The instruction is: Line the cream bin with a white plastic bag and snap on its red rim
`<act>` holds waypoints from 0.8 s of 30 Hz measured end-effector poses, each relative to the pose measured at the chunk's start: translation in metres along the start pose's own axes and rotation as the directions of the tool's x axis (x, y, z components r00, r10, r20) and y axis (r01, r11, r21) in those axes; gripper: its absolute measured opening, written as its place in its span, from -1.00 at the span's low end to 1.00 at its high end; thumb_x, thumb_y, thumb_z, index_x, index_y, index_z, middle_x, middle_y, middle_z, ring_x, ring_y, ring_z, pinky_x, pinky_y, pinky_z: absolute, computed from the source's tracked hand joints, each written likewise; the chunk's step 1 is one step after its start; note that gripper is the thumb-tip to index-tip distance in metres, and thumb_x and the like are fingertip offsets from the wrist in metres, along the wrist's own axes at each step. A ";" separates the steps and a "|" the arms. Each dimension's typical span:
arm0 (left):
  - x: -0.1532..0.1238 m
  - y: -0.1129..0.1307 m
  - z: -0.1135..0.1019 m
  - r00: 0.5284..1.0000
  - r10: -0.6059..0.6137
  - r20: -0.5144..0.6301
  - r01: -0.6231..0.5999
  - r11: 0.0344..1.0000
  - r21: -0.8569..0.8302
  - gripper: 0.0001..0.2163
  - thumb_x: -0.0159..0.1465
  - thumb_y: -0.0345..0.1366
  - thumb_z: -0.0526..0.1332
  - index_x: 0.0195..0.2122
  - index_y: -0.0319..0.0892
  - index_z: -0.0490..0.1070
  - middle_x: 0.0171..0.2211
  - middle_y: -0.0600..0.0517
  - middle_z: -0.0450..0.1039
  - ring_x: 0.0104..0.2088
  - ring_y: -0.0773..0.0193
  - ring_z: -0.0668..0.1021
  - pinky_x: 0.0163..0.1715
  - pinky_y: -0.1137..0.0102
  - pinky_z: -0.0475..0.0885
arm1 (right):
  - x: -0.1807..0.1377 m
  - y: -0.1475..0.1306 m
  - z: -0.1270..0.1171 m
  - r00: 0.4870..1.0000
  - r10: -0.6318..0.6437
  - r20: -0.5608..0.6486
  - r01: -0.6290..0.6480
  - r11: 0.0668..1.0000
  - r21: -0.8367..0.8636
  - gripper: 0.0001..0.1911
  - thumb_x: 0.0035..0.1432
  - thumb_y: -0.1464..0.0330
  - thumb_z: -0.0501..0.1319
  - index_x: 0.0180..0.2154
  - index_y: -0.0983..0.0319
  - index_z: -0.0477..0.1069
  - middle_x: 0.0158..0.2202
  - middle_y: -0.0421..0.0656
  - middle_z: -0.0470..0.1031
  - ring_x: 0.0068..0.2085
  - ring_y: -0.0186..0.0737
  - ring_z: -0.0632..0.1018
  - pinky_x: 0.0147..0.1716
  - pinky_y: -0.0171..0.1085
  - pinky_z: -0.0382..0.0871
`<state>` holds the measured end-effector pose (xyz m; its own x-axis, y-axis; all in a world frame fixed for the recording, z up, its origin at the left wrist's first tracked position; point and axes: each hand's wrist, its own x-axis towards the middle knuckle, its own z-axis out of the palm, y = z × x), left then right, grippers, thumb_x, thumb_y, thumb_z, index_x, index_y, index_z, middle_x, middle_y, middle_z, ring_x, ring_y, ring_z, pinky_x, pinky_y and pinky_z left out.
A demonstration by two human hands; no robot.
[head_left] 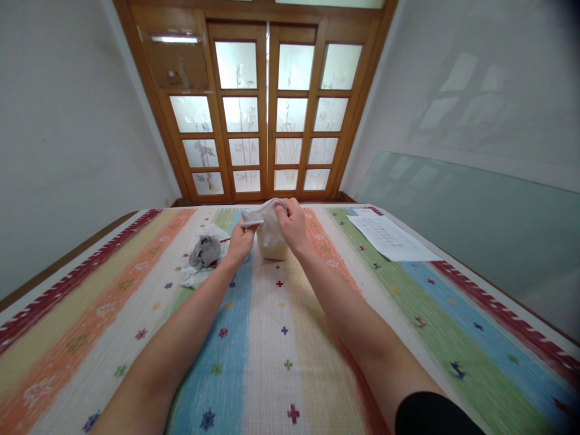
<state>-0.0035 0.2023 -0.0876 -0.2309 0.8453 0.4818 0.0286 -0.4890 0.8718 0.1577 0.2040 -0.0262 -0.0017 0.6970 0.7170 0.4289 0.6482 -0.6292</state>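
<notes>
A thin white cloth or bag (270,226) is stretched between my two hands, over a pale yellow container (273,251) on the bed. My left hand (241,241) pinches its left edge. On the other side, my right hand (292,222) grips the upper right part with curled fingers. The white material covers the container's top, so what lies inside is hidden. Close to my left hand, a grey fuzzy lump (205,251) rests on crumpled whitish plastic (194,277). A thin reddish-brown stick (225,240) shows between the lump and that hand.
Printed white paper sheets (390,237) lie on the right of the striped cloth (267,362) covering the surface. A pale green glass panel (471,223) stands against the right wall. Wooden doors with frosted panes (242,115) are beyond the far edge.
</notes>
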 end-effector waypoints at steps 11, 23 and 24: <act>-0.005 -0.012 -0.003 0.957 0.196 0.215 -0.246 0.941 0.233 -0.73 0.26 -0.24 0.21 -0.07 -0.17 0.57 -0.11 -0.06 0.61 -0.05 0.05 0.57 0.09 0.15 0.43 | 0.005 -0.008 -0.023 0.913 0.114 0.391 0.035 0.934 -0.355 -0.82 0.22 0.42 0.19 -0.23 0.19 0.58 -0.20 -0.03 0.64 -0.15 0.03 0.60 -0.18 -0.17 0.36; -0.005 -0.021 0.002 0.971 0.238 0.030 -0.235 0.922 0.306 -0.74 0.05 -0.34 0.42 -0.21 -0.16 0.52 -0.13 -0.13 0.51 0.03 -0.06 0.48 0.22 0.08 0.30 | 0.002 -0.018 -0.019 0.806 -0.203 0.556 0.087 0.970 0.227 -0.78 0.20 0.42 0.17 -0.16 0.21 0.56 -0.23 -0.18 0.61 -0.22 -0.22 0.57 -0.19 -0.27 0.40; -0.003 -0.021 0.002 0.982 0.191 -0.013 -0.183 0.957 0.226 -0.74 0.01 -0.36 0.43 -0.25 -0.17 0.52 -0.17 -0.12 0.52 0.01 -0.04 0.50 0.22 0.09 0.31 | 0.003 -0.017 -0.021 0.817 -0.206 0.538 0.099 0.970 0.220 -0.78 0.22 0.41 0.18 -0.13 0.19 0.55 -0.19 -0.18 0.62 -0.18 -0.20 0.58 -0.14 -0.26 0.41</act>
<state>-0.0013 0.2105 -0.1077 -0.2342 0.7337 0.6379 0.2895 -0.5737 0.7662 0.1694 0.1884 -0.0066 -0.5758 0.6013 0.5539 0.2171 0.7657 -0.6054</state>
